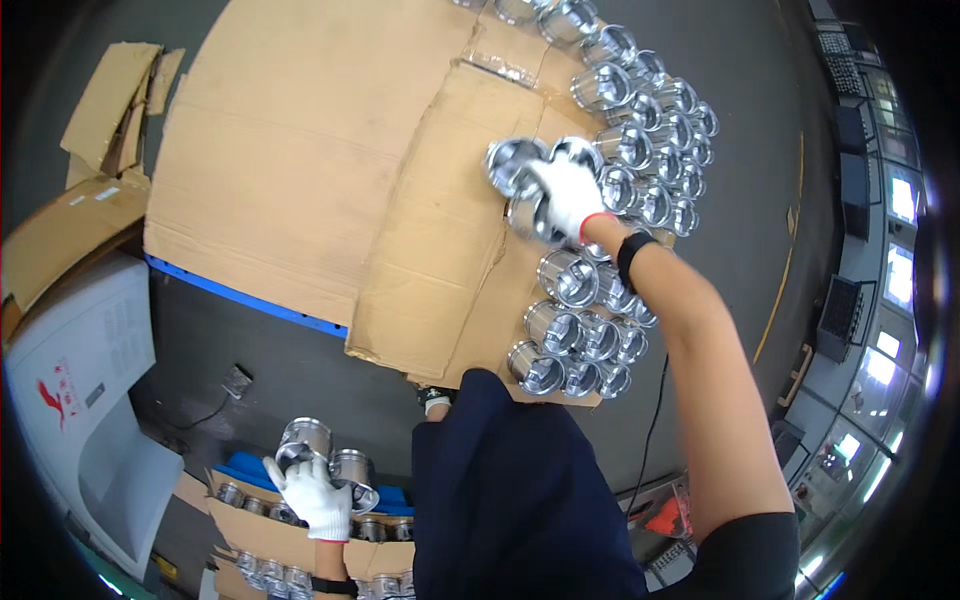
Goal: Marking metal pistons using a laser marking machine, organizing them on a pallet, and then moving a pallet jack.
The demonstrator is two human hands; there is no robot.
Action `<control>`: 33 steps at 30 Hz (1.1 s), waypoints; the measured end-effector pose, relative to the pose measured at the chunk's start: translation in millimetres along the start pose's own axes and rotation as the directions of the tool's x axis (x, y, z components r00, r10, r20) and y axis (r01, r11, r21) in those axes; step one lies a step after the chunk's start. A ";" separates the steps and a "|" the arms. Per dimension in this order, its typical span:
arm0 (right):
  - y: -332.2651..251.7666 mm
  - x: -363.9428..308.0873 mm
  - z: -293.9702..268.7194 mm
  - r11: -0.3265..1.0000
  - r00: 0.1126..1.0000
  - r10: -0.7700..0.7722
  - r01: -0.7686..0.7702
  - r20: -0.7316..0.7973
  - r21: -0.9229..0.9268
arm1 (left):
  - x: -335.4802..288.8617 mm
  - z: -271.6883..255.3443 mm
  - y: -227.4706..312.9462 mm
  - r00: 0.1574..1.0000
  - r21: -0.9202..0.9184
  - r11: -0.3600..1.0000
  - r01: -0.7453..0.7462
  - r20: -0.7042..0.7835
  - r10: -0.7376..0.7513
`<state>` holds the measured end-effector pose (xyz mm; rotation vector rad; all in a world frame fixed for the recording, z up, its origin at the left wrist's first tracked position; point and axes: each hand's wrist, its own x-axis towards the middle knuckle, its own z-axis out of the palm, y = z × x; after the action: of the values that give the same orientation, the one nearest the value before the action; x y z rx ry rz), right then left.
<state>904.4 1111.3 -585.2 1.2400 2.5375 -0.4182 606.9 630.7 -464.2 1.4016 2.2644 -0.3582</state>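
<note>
My left hand (314, 500), in a white knit glove, grips two shiny metal pistons (306, 436) at the lower left, fingers curled against them. They are above a second cardboard-lined stack of pistons (256, 506). My right hand (570, 194), gloved in white with a red cuff, reaches to the group on the cardboard sheet. Its fingers close on a piston (530, 214), partly hidden by the glove. Two more pistons, one at the left (512, 164) and one behind (577, 152), lie right by the fingertips; whether the hand holds these too is unclear.
Rows of pistons (570, 278) line the right side of the large cardboard sheet (300, 130), which rests on a blue pallet (245, 296). A folded cardboard piece (430, 230) lies on top. Left are a grey-white plastic chair-like object (90, 370) and cardboard scraps (110, 105). A cable (652, 430) crosses the floor.
</note>
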 end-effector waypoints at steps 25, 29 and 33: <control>-25.7 57.0 -47.0 0.949 0.869 0.076 0.088 0.489 -0.303 | 100.9 53.5 151.0 0.925 -0.231 0.900 -0.368 -0.188 0.330; -20.3 -5.8 -12.2 0.998 0.911 0.046 -0.055 0.410 0.010 | 152.3 55.0 219.5 0.846 -0.033 0.857 -0.514 -0.180 0.501; -17.5 -37.4 8.7 0.991 0.897 0.131 -0.121 0.422 -0.050 | 190.0 88.1 274.1 0.774 0.007 0.792 -0.611 -0.204 0.599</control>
<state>913.6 1071.0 -576.9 1.1493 2.0761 -0.5604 800.1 862.4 -631.5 2.1048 1.7879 0.0684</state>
